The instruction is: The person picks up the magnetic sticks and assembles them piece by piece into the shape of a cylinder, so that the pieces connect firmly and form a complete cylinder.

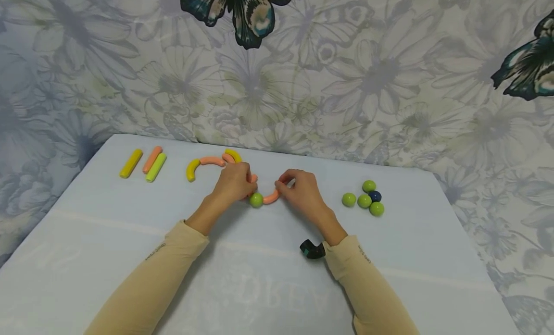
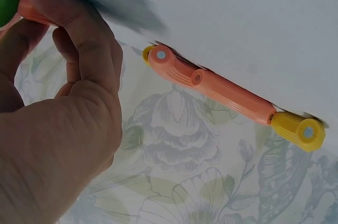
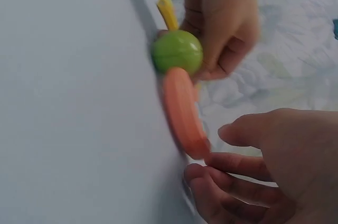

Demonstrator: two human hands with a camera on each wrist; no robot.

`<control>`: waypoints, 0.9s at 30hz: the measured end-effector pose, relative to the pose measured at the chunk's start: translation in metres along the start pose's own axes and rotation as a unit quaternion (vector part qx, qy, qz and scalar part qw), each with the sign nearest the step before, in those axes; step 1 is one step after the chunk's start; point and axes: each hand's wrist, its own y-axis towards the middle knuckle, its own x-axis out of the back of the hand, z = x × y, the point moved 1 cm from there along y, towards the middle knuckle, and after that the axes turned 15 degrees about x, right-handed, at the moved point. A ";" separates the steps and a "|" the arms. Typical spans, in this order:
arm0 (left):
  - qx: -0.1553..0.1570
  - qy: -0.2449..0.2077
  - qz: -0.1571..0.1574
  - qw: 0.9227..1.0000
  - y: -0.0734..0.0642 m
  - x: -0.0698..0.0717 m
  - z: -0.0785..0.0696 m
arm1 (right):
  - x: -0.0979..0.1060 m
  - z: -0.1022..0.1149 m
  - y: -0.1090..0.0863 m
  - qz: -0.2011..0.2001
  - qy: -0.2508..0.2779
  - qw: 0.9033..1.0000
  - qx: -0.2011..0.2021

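Floral backdrop [image 1: 143, 85] behind a white bench [image 1: 242, 258]; head view's got your curved salmon rod [image 1: 271, 197] touching a green ball [image 1: 256, 200], between your left hand [image 1: 233, 182] and right hand [image 1: 301, 190]. Left wrist: your left fingers [image 2: 68, 10] pinch a salmon piece [image 2: 31, 12] by the ball. Right wrist: your right fingers [image 3: 237, 165] look relaxed, just at the rod's tip.

- You are indoors, in what looks like a home; the pictures cannot settle which room.
- Behind your desk [image 1: 216, 287], a wall covering [image 1: 303, 104] shows pale flowers [image 1: 381, 75] and large dark butterflies [image 1: 248, 18], a domestic style.
- Your smooth white desktop carries bright, toy-like rods [image 1: 131, 163] and balls [image 1: 348, 199].
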 end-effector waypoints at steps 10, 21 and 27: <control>-0.023 -0.014 -0.031 0.999 0.000 -0.002 0.002 | 0.071 -0.030 -0.001 -0.042 -0.016 0.997 -0.064; -0.034 -0.030 -0.034 0.998 0.001 -0.001 0.002 | 0.158 -0.064 -0.038 -0.034 -0.075 0.969 -0.235; -0.047 -0.030 -0.036 0.998 0.002 -0.003 0.004 | 0.171 -0.077 -0.052 0.046 -0.075 0.939 -0.331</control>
